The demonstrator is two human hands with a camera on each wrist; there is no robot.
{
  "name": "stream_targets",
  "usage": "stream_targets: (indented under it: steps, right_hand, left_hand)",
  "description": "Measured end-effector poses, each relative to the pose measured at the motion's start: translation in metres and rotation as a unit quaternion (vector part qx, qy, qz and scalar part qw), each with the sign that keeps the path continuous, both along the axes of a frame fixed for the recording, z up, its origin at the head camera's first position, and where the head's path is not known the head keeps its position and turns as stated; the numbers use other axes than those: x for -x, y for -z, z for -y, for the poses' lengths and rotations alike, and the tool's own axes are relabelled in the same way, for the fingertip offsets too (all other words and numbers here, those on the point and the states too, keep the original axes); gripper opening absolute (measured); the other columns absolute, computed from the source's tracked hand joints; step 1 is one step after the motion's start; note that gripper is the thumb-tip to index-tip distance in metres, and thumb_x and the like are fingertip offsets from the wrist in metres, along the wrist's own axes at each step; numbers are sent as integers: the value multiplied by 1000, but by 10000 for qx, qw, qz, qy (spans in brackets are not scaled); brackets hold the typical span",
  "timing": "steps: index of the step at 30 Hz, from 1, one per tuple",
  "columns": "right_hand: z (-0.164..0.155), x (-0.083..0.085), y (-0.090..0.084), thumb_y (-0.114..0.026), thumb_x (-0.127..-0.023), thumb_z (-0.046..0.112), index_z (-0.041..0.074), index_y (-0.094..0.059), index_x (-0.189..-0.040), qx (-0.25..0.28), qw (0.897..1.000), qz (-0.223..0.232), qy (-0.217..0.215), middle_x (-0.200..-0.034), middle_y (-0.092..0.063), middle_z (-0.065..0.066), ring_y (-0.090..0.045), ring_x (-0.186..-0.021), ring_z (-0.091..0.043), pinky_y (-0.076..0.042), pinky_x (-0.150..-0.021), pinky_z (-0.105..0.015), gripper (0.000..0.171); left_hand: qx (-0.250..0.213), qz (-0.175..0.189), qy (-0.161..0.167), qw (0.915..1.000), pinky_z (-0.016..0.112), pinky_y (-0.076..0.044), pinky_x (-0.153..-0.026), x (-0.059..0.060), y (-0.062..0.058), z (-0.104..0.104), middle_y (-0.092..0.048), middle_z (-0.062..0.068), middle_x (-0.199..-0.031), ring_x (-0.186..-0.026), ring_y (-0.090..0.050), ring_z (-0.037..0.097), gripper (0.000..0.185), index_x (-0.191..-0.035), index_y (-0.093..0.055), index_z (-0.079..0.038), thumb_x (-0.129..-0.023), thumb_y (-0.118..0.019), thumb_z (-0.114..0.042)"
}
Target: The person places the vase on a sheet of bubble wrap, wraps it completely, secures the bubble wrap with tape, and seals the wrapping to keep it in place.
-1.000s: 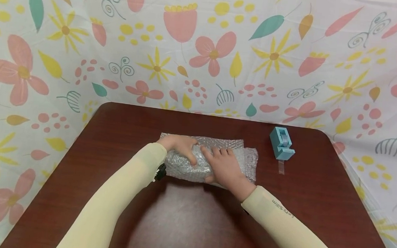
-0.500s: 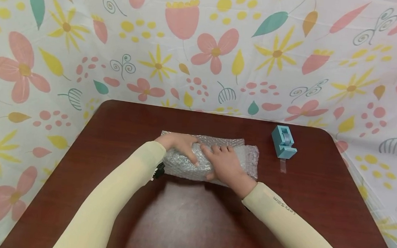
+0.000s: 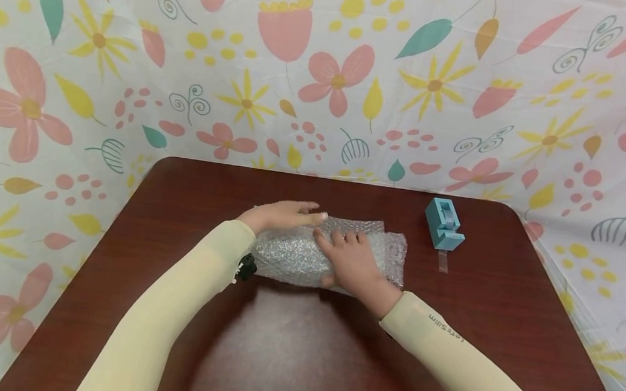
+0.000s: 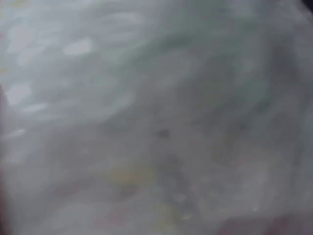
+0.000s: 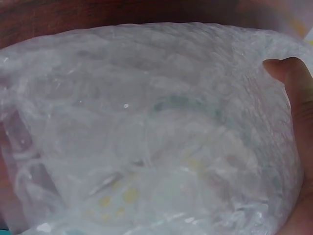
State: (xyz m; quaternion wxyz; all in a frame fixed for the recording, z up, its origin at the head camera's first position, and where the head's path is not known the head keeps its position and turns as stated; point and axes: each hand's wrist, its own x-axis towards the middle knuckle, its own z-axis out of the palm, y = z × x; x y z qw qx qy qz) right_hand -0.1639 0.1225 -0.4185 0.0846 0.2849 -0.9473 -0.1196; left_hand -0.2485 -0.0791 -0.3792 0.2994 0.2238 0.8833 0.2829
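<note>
A bundle wrapped in clear bubble wrap [image 3: 292, 254] lies on the dark red table [image 3: 291, 351], a little behind its middle. My left hand [image 3: 284, 216] stretches flat along the bundle's far top edge, fingers straight and pointing right. My right hand [image 3: 349, 258] lies over the bundle's right half, its fingers curved over the top and its thumb [image 5: 293, 83] against the near side. The right wrist view is filled by bubble wrap [image 5: 146, 132] with something pale and patterned inside. In the left wrist view there is only blurred wrap [image 4: 156, 117].
A light blue tape dispenser [image 3: 444, 224] stands at the table's back right, a strip of clear tape [image 3: 443, 262] hanging from its front. A small black object [image 3: 245, 268] sits by my left sleeve. Flowered cloth [image 3: 321, 75] surrounds the table.
My left hand has lifted its fingers off the top of the bundle and straightened them along the far edge. The right hand and the bundle have stayed in place.
</note>
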Motion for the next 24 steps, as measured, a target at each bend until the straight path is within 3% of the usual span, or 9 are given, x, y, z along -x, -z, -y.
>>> stream_targets:
  steps: [3,5,8,11,14,17,24]
  right_hand:
    - [1,-1,0,-85,-64,68,21,-47,-148,68,9999,-130,-47,-123,-67,-14,-66,-109,-38,-53,-98,-52,103]
    - [1,-1,0,-85,-64,68,21,-47,-147,61,9999,-146,-35,-122,-68,-14,-66,-108,-39,-53,-97,-52,103]
    - [3,-2,-2,-86,-63,68,21,-47,-148,26,10000,-86,5,-121,-68,-14,-67,-108,-39,-53,-96,-52,104]
    - [5,-2,-4,-85,-64,67,21,-45,-150,-30,10000,5,6,-121,-68,-14,-67,-109,-38,-53,-96,-51,105]
    - [6,-1,-6,-85,-65,66,21,-44,-150,-43,9999,-62,-71,-120,-68,-14,-66,-108,-38,-53,-96,-51,105]
    - [6,-2,-6,-86,-66,65,21,-43,-153,-69,9998,-165,-115,-121,-67,-15,-66,-109,-38,-53,-97,-50,106]
    - [4,0,-7,-88,-65,64,21,-47,-152,-18,9985,-413,-372,-118,-69,-13,-67,-105,-35,-54,-93,-49,106]
  left_hand:
    - [495,-1157,27,9920,72,-16,-123,-13,-10,0,-30,9,-170,-159,-24,34,88,-164,-25,-24,-95,-51,-71]
    - [1104,-2004,329,9729,78,-15,-120,-29,-11,-1,-31,11,-169,-158,-24,38,97,-163,-27,-25,-87,-62,-74]
    - [1679,-2950,711,9380,78,-23,-116,-54,0,-2,-36,15,-166,-154,-30,45,116,-163,-30,-23,-71,-78,-75]
    - [1844,-3487,663,9165,76,-32,-113,-71,18,2,-43,17,-161,-147,-41,47,127,-161,-31,-19,-60,-87,-72]
    - [1783,-3833,411,9053,73,-42,-108,-77,31,4,-48,19,-156,-140,-49,46,132,-159,-33,-15,-54,-93,-67]
    - [1655,-3980,226,9021,68,-48,-103,-79,39,4,-49,21,-153,-137,-51,47,127,-155,-37,-10,-55,-95,-61]
    - [1191,-3776,110,9182,61,-52,-103,-78,45,7,-49,24,-152,-138,-49,49,118,-154,-39,-6,-61,-95,-52]
